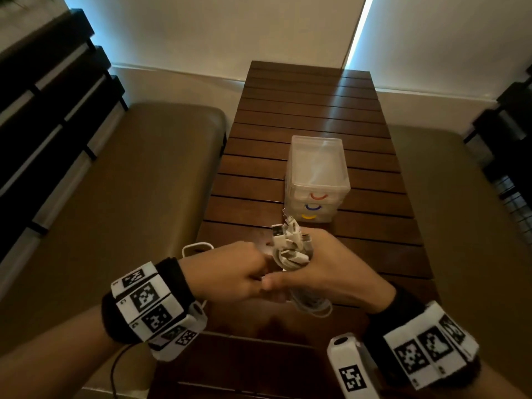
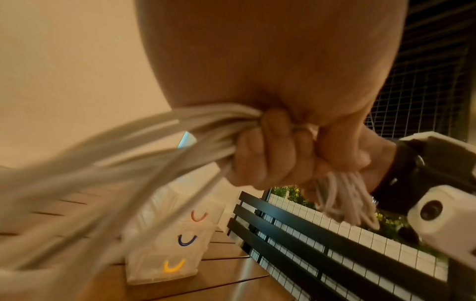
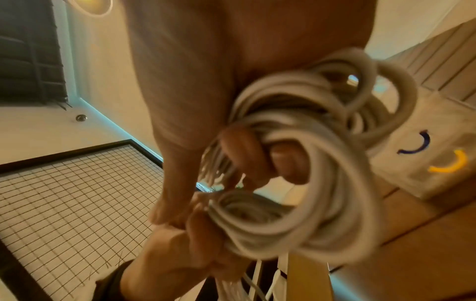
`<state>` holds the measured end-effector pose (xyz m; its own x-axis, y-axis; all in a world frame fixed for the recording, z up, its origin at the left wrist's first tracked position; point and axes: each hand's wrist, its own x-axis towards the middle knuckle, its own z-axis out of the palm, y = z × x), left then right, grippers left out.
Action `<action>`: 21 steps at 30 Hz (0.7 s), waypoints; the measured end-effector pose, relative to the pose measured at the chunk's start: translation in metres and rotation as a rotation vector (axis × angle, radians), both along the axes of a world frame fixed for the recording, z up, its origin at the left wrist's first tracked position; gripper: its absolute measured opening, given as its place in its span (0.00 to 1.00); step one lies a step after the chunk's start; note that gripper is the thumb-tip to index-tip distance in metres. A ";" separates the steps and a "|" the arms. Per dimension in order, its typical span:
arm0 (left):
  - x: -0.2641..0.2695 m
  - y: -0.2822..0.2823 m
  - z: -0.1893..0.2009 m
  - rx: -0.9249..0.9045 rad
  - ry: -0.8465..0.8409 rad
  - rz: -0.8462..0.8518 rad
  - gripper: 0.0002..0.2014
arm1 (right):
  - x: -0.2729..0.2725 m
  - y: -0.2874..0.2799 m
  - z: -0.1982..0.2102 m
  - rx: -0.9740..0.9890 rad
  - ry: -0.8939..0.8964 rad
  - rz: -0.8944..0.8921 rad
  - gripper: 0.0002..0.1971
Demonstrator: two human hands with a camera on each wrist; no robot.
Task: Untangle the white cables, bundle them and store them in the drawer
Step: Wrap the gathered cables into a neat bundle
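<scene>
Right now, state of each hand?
Left hand: fingers curled round the cables, gripping them.
Right hand: also gripping the cables, fingers wrapped round the coiled loops.

Left hand [image 2: 270,154] grips (seemingly bundled) cables [image 2: 144,142].
</scene>
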<state>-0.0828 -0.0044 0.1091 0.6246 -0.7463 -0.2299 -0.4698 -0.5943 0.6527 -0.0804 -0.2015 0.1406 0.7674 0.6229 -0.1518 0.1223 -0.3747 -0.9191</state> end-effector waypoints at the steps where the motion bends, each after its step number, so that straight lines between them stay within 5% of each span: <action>1: 0.001 -0.001 0.000 0.015 -0.046 -0.002 0.28 | 0.001 0.001 -0.005 0.023 0.038 -0.010 0.18; 6: 0.002 -0.010 -0.008 0.004 -0.138 -0.025 0.23 | 0.003 -0.004 -0.018 0.077 0.208 0.046 0.29; 14: 0.017 -0.016 -0.010 -0.123 -0.195 0.148 0.16 | 0.017 -0.003 -0.031 -0.084 0.170 0.061 0.43; 21: 0.031 -0.011 -0.007 -0.031 -0.009 0.218 0.16 | 0.024 0.004 -0.032 -0.100 0.119 0.082 0.41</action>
<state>-0.0513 -0.0154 0.1022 0.7739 -0.6001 -0.2022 -0.3385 -0.6619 0.6687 -0.0563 -0.1972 0.1085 0.6879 0.6596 -0.3029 0.0490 -0.4586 -0.8873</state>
